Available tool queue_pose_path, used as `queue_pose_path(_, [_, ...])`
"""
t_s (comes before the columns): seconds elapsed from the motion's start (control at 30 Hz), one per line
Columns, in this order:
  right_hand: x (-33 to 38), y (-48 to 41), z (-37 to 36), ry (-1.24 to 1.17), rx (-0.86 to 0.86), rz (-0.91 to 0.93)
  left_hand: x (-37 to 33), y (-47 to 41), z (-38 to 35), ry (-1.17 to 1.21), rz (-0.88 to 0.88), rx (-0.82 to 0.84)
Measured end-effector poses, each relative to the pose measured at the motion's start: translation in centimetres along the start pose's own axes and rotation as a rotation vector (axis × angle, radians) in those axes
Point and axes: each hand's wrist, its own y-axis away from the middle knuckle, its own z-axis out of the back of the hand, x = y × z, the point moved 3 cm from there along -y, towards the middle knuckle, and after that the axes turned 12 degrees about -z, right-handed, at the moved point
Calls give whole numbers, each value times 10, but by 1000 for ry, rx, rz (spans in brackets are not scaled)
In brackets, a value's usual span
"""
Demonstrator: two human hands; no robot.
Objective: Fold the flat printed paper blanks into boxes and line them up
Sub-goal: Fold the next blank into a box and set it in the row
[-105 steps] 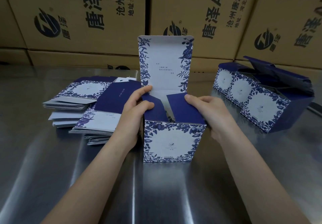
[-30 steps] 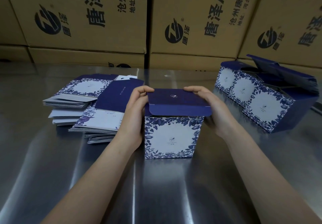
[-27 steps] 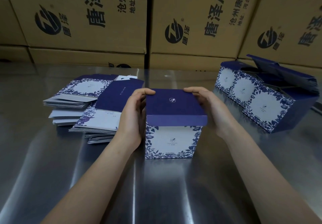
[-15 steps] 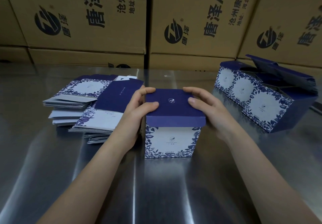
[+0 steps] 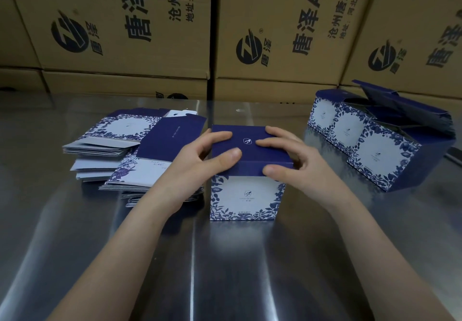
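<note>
Box (image 5: 246, 195) stands on the surface (image 5: 225, 270); left hand (image 5: 197, 163) and right hand (image 5: 297, 160) pinch its lid (image 5: 247, 133), fingers (image 5: 218, 137) curled.

front: bare steel table (image 5: 240, 270) open down the middle, right up to the centre box (image 5: 246, 195).
left: stack of flat blanks (image 5: 125, 150) just beside the centre box; left hand (image 5: 197, 165) fills the gap.
right: open strip of table between right hand (image 5: 295, 160) and the row of folded boxes (image 5: 375, 155); their lids stand half-raised.
back: clear strip behind the centre box, then shipping cartons (image 5: 287, 33) wall it off.
</note>
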Motion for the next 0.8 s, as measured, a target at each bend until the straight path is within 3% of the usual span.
queue_pose_path(0.33, [-5,-6,-9,141,-155,159,14,0,-14,-94,-196,-181])
queue_pose_path(0.47, [-7,-7,-14,123,-194,218,8,2,-19,-201,-327,-205])
queue_pose_path(0.8, [-8,-12,-17,88,-276,220,4,0,-21,-247,-419,-220])
